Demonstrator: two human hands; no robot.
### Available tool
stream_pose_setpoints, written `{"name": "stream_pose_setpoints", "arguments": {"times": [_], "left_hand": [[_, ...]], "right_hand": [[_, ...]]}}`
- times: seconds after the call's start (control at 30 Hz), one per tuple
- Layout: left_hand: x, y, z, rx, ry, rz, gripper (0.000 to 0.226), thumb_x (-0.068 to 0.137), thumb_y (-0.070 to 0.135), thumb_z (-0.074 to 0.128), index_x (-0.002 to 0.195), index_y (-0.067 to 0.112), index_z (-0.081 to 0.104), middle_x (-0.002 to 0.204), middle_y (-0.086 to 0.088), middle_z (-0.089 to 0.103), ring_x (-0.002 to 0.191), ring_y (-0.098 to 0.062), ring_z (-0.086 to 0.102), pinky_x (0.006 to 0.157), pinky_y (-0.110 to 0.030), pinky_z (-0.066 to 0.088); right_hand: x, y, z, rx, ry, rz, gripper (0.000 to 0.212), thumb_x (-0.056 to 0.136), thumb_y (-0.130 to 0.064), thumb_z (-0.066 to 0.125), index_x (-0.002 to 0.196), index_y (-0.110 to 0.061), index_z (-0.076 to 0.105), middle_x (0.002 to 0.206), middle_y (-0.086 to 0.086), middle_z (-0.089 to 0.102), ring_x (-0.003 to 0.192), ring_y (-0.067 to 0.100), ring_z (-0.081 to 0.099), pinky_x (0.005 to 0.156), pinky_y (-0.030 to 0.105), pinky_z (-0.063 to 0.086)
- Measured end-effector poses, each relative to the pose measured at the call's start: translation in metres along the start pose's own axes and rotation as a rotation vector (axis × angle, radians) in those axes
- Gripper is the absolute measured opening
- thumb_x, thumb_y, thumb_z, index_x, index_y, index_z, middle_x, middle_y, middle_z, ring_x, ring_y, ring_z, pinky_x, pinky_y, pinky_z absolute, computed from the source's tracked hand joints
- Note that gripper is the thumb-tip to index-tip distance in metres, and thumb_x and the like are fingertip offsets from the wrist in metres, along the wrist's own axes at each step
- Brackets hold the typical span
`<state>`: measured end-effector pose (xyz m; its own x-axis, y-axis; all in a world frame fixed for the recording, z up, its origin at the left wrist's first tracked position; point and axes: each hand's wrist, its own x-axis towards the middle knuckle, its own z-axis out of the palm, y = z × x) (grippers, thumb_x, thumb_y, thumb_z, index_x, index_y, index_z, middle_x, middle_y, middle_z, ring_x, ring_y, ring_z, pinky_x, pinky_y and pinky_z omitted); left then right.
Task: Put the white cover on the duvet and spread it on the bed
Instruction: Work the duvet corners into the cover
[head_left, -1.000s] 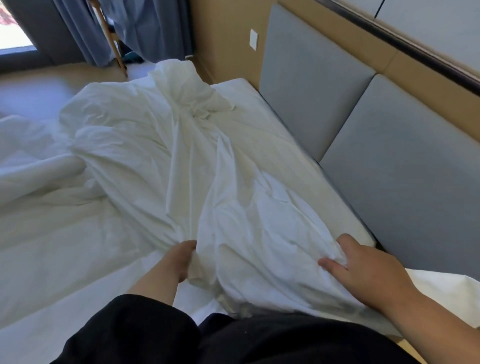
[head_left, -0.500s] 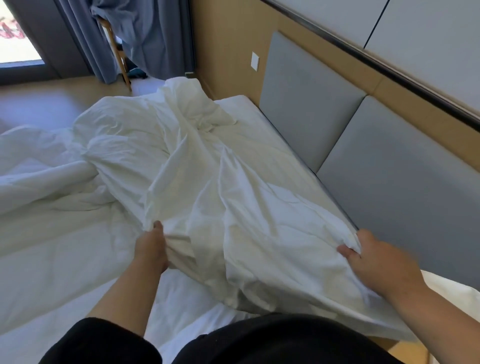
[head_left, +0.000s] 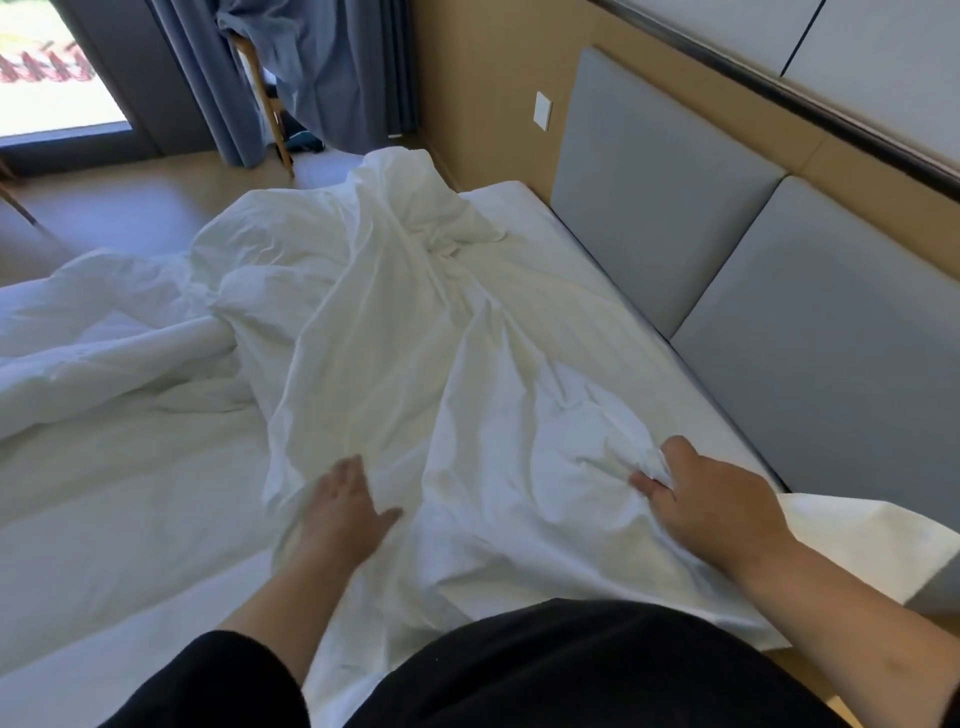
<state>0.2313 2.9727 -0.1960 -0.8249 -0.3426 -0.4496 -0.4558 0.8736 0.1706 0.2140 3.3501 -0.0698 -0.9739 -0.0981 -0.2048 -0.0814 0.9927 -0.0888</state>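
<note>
Hands: left hand, fingers spread and fairly straight, lies flat on the near left part of the white cover, pressing rather than gripping; slightly blurred. Right hand, fingers curled, pinches a bunched fold of the same cover at its near right.

White cover: crumpled, lying lengthwise from near to far down the right half of the bed, its far end heaped up near the curtains. Near edge reaches the person's dark clothing.

Duvet: thicker white mass, far left on the bed, rumpled, apparently still outside the cover; where one ends and the other begins is hard to tell.

Headboard: grey padded panels along the right.

Handling, as judged: cover is thin, light, limp cloth; holds no shape, slides easily over the sheet, tangles readily. Not fragile. Best taken at corners or along the open hem, one hand each side, so the opening can be found and spread. Duvet bulkier, soft, likely heavier; take it by its corners.
</note>
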Motion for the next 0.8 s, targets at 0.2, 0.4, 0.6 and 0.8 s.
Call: {"name": "stream_pose_setpoints", "arguments": {"times": [0.2, 0.4, 0.6, 0.8], "left_hand": [[0.019, 0.018, 0.068, -0.162, -0.216, -0.046, 0.109, 0.077, 0.072, 0.059, 0.157, 0.014, 0.012, 0.16, -0.008, 0.025, 0.141, -0.034, 0.032, 0.11, -0.046, 0.036], [0.046, 0.002, 0.085, -0.107, -0.074, 0.04, 0.023, 0.096, 0.038, 0.046, 0.103, 0.023, 0.062, 0.117, -0.007, 0.058, 0.109, -0.031, 0.051, 0.085, -0.039, 0.045], [0.043, 0.008, 0.033, -0.994, 0.367, -0.025, 0.01, 0.098, 0.016, 0.052, 0.091, 0.015, 0.058, 0.085, -0.006, 0.059, 0.083, -0.026, 0.057, 0.076, -0.035, 0.04], [0.02, -0.002, -0.057, -0.693, -0.083, 0.31, 0.043, 0.07, 0.059, 0.071, 0.109, 0.049, 0.056, 0.096, 0.009, 0.067, 0.09, -0.017, 0.064, 0.084, -0.038, 0.05]], "right_hand": [[-0.005, 0.001, -0.004, -0.036, -0.015, 0.021, 0.041, 0.097, -0.064, 0.034, 0.091, -0.023, 0.036, 0.063, -0.005, 0.055, 0.053, 0.01, 0.05, 0.049, 0.03, 0.035], [-0.009, 0.003, 0.001, -0.055, -0.082, 0.058, 0.038, 0.098, -0.057, 0.04, 0.081, -0.024, 0.033, 0.064, -0.006, 0.054, 0.054, 0.011, 0.048, 0.049, 0.03, 0.033], [0.0, 0.01, 0.005, 0.011, -0.044, 0.1, 0.035, 0.101, -0.039, 0.05, 0.074, -0.022, 0.034, 0.079, -0.006, 0.043, 0.064, 0.009, 0.043, 0.052, 0.028, 0.027], [0.011, 0.0, 0.004, 0.051, -0.132, 0.185, 0.028, 0.101, -0.044, 0.045, 0.113, -0.018, 0.044, 0.089, -0.001, 0.06, 0.074, 0.023, 0.052, 0.069, 0.039, 0.045]]}}
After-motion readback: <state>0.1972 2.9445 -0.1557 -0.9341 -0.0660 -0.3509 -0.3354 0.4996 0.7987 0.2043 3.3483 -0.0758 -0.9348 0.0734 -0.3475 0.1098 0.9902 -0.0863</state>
